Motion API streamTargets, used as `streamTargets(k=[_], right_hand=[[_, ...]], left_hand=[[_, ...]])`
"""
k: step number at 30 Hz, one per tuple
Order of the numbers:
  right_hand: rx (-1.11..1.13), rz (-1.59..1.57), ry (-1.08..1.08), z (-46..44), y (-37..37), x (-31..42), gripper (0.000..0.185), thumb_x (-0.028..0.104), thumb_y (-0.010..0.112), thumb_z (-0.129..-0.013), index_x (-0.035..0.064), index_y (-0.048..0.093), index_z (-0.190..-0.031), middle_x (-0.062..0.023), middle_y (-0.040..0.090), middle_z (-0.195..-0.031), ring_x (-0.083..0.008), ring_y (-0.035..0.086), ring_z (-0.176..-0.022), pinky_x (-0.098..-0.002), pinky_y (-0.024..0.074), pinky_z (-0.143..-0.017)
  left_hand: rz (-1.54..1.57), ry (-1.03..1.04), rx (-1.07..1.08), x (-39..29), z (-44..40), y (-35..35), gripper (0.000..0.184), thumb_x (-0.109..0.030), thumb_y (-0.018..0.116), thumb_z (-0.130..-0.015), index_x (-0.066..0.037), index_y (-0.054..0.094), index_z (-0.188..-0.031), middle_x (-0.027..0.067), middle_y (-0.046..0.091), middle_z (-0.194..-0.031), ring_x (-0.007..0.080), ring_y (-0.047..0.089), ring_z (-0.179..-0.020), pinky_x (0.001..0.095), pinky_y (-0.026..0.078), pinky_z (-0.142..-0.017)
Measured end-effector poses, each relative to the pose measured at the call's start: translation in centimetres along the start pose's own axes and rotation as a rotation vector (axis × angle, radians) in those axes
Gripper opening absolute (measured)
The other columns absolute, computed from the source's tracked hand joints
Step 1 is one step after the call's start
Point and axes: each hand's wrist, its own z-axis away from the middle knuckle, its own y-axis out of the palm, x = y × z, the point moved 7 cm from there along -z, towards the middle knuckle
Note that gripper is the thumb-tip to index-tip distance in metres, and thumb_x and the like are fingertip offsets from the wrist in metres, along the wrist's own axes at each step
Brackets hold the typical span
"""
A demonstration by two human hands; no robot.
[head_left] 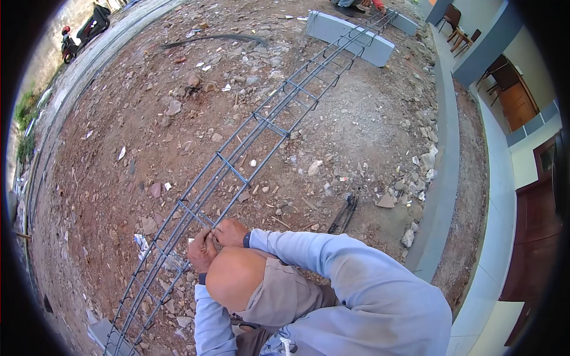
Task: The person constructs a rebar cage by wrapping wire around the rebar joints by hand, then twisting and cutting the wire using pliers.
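A long steel rebar cage (258,121) runs diagonally from the lower left to the top of the head view, its lengthwise bars joined by square stirrups. My left hand (202,251) and my right hand (230,232) are close together at its near side, beside a stirrup and just past my bent knee (236,279). The fingers of both hands are curled and pinched at the bar. Whatever small thing they grip is hidden by the fingers. A grey block (350,38) lies under the cage's far part.
A dark, narrow object (344,213) lies on the rubble ground to my right. Dark wires (217,39) lie farther off. Another person's hand (380,7) is at the cage's far end. A low concrete edge (446,178) and a building run along the right; a motorbike (86,34) stands upper left.
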Motion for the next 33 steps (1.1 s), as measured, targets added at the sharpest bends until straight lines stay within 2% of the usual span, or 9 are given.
streamTargets(k=[6,8,10,12,17,20,23,29,33], right_hand=[[0.050,0.081,-0.174,0.2,0.0,0.6,0.026,0.025,0.051,-0.085,0.0029,0.064,-0.088,-0.0217,0.063,-0.080,-0.0374,0.062,-0.074,-0.0463,0.0480,-0.069],[0.209,0.055,-0.121,1.7,-1.5,2.2,0.027,0.023,0.051,-0.087,0.0028,0.062,-0.101,-0.0182,0.064,-0.078,-0.0298,0.064,-0.071,-0.0406,0.0493,-0.067],[0.275,-0.091,-0.077,1.9,-0.3,-0.7,0.028,0.024,0.053,-0.084,0.0025,0.064,-0.097,-0.0241,0.062,-0.088,-0.0390,0.060,-0.085,-0.0457,0.0465,-0.076],[0.237,-0.193,-0.052,3.3,-1.8,-0.8,0.025,0.023,0.055,-0.083,0.0022,0.064,-0.094,-0.0215,0.063,-0.090,-0.0326,0.062,-0.085,-0.0412,0.0470,-0.072],[0.240,0.058,-0.103,5.0,-4.5,1.9,0.020,0.020,0.056,-0.081,0.0026,0.064,-0.084,-0.0176,0.062,-0.076,-0.0324,0.061,-0.068,-0.0398,0.0466,-0.063],[0.353,0.204,-0.314,4.4,-2.8,4.0,0.015,0.016,0.057,-0.079,0.0026,0.063,-0.079,-0.0175,0.061,-0.072,-0.0352,0.060,-0.065,-0.0418,0.0473,-0.061],[0.333,0.386,-0.620,2.2,-0.4,5.2,0.014,0.012,0.055,-0.077,0.0028,0.061,-0.085,-0.0192,0.062,-0.075,-0.0356,0.062,-0.070,-0.0454,0.0477,-0.063],[0.461,0.841,-0.542,1.6,-0.4,9.6,0.013,0.012,0.062,-0.068,0.0034,0.065,-0.078,-0.0189,0.065,-0.077,-0.0352,0.065,-0.077,-0.0428,0.0523,-0.069],[0.407,0.996,-0.513,-0.2,-0.4,11.8,0.019,0.017,0.067,-0.066,0.0039,0.068,-0.080,-0.0183,0.066,-0.078,-0.0326,0.066,-0.077,-0.0434,0.0526,-0.068]], left_hand=[[-0.179,0.321,-0.017,-1.5,0.3,-0.2,0.021,-0.004,0.063,-0.074,-0.012,0.067,-0.094,0.0075,0.067,-0.093,0.0252,0.062,-0.087,0.0378,0.044,-0.081],[-0.188,0.290,0.015,-1.6,0.4,-0.3,0.025,-0.002,0.061,-0.074,-0.013,0.067,-0.096,0.0067,0.066,-0.097,0.0241,0.061,-0.092,0.0381,0.041,-0.086],[-0.137,0.230,0.059,-1.7,0.9,-0.5,0.029,-0.001,0.060,-0.074,-0.014,0.066,-0.099,0.0072,0.065,-0.101,0.0244,0.060,-0.094,0.0371,0.041,-0.086],[-0.067,0.188,0.036,-0.1,1.8,0.0,0.035,0.000,0.059,-0.074,-0.016,0.066,-0.105,0.0072,0.064,-0.106,0.0241,0.059,-0.098,0.0365,0.041,-0.087],[-0.076,0.133,-0.033,-1.6,1.9,-0.7,0.037,0.002,0.059,-0.074,-0.016,0.066,-0.106,0.0063,0.065,-0.105,0.0235,0.059,-0.099,0.0375,0.039,-0.089],[-0.104,0.146,-0.007,-1.5,1.7,-0.6,0.036,0.003,0.057,-0.074,-0.016,0.066,-0.103,0.0046,0.065,-0.104,0.0217,0.058,-0.101,0.0395,0.036,-0.092],[-0.079,0.174,0.048,-1.7,1.3,-0.7,0.034,0.004,0.056,-0.074,-0.015,0.066,-0.100,0.0033,0.064,-0.104,0.0204,0.058,-0.100,0.0408,0.034,-0.092],[-0.035,0.121,0.080,0.6,1.4,-0.2,0.031,0.002,0.053,-0.078,-0.012,0.063,-0.104,0.0053,0.065,-0.104,0.0236,0.058,-0.100,0.0457,0.032,-0.096],[-0.009,-0.034,0.111,1.7,1.4,0.3,0.046,-0.001,0.052,-0.080,-0.014,0.050,-0.124,0.0070,0.066,-0.100,0.0244,0.060,-0.099,0.0500,0.028,-0.100]])
